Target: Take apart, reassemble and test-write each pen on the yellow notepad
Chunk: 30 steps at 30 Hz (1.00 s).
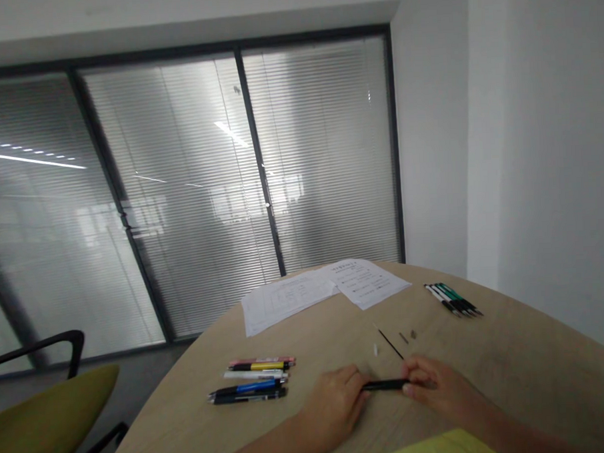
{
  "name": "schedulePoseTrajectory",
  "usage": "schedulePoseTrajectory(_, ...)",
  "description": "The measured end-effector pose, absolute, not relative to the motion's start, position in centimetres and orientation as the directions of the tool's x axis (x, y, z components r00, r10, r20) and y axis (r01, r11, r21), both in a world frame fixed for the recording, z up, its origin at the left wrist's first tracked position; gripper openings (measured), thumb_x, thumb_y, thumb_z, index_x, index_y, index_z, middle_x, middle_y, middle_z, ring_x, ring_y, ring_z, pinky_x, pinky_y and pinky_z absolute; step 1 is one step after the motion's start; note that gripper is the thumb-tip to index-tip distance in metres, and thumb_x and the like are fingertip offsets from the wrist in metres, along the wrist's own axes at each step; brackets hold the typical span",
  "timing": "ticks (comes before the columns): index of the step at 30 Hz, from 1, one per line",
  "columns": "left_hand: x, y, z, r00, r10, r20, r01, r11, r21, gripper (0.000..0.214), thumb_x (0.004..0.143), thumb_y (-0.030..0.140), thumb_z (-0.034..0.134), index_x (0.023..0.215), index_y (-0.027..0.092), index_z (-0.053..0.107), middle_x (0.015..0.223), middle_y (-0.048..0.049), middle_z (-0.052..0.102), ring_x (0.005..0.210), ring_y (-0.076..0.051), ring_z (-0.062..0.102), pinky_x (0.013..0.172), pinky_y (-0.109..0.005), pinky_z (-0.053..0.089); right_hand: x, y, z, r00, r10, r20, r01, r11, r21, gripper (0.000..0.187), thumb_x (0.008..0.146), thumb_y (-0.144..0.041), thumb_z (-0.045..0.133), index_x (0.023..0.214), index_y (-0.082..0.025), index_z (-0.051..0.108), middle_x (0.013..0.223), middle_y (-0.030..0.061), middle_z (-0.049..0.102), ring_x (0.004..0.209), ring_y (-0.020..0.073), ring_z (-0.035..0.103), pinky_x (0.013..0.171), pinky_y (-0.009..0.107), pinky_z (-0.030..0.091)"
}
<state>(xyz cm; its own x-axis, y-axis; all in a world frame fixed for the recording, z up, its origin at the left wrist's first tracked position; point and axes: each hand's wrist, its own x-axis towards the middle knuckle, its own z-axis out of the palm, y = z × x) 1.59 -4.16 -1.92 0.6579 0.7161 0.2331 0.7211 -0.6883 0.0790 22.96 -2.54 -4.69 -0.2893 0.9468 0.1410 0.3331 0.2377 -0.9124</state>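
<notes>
Black pen barrel [386, 385] spans gap between hands low over round table [513, 364], left hand [337, 402] pinching 1 end, right hand [434, 384] gripping other, apparently for steadiness. Slim dark refill [388, 343] meets right fingertips; held or lying, cannot tell. Small white piece [375, 349] and 2 tiny dark parts [403, 338] lie just beyond, likely for easy reach. Farther out: 5 pens [261, 366] rowed left, green-and-white pens [453, 300] grouped right, seemingly sorted; printed sheets [369, 283] at far edge, leaving workspace.

Curved-edge worktop [317, 343]: black pen [386, 385], held by left hand [334, 402] and right hand [436, 386]; slim refill [390, 343], near right hand; assorted pens [261, 366], left; green-and-black pens [456, 298], right; printed sheets [369, 287], far side.
</notes>
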Motion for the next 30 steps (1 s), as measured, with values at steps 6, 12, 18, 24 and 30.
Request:
schedulePoseTrajectory(6, 1.5, -4.1, -2.2, 0.646, 0.716, 0.265, 0.720, -0.687, 0.101, 0.022, 0.083, 0.018, 0.034, 0.100, 0.020, 0.048, 0.088, -0.0039, 0.056, 0.079, -0.015, 0.053, 0.070, -0.024, 0.041, 22.9, -3.0, -4.6, -0.281, 0.935, 0.218, 0.460, 0.331, -0.824, 0.013, 0.067, -0.033, 0.052, 0.073, -0.022, 0.055, 0.070, 0.0003, 0.066, 0.070, 0.0182, 0.059, 0.062, 0.025, 0.042)
schedulePoseTrajectory(12, 1.6, -4.0, -2.0, 0.453, 0.852, 0.262, 0.799, -0.519, 0.305, 0.022, 0.083, 0.019, 0.030, 0.098, 0.016, 0.046, 0.090, -0.0059, 0.058, 0.082, -0.017, 0.053, 0.073, -0.027, 0.040, 23.2, -1.8, -4.0, -0.158, 0.900, 0.406, 0.505, 0.427, -0.750, 0.021, 0.072, -0.033, 0.046, 0.084, -0.021, 0.059, 0.086, 0.0056, 0.064, 0.080, 0.0191, 0.058, 0.075, 0.031, 0.042)
schedulePoseTrajectory(18, 1.2, -3.2, -1.7, 0.175, 0.942, 0.285, 0.732, -0.318, 0.602, 0.020, 0.084, 0.024, 0.026, 0.094, 0.016, 0.042, 0.085, -0.0043, 0.057, 0.080, -0.016, 0.053, 0.071, -0.028, 0.039, 22.3, 0.2, -3.2, -0.334, 0.796, 0.505, 0.639, 0.585, -0.500, 0.031, 0.072, -0.018, 0.044, 0.098, -0.019, 0.058, 0.101, 0.0077, 0.060, 0.097, 0.0209, 0.050, 0.088, 0.036, 0.035)
schedulePoseTrajectory(24, 1.1, -2.4, -1.8, 0.103, 0.959, 0.264, 0.665, -0.264, 0.699, 0.018, 0.084, 0.026, 0.026, 0.086, 0.018, 0.041, 0.081, -0.0017, 0.053, 0.078, -0.014, 0.052, 0.071, -0.025, 0.037, 20.1, 1.7, -3.7, -0.485, 0.775, 0.405, 0.701, 0.621, -0.350, 0.030, 0.071, -0.009, 0.044, 0.092, -0.018, 0.063, 0.095, 0.0077, 0.062, 0.095, 0.0211, 0.049, 0.084, 0.034, 0.036)
schedulePoseTrajectory(30, 1.1, -2.3, -2.3, 0.117, 0.965, 0.235, 0.693, -0.249, 0.676, 0.018, 0.084, 0.028, 0.027, 0.086, 0.019, 0.042, 0.080, -0.0008, 0.054, 0.077, -0.014, 0.052, 0.069, -0.023, 0.037, 19.8, 3.3, -5.4, -0.477, 0.795, 0.376, 0.721, 0.598, -0.350, 0.029, 0.073, -0.005, 0.038, 0.081, -0.015, 0.064, 0.086, 0.0086, 0.061, 0.085, 0.0182, 0.053, 0.078, 0.029, 0.038)
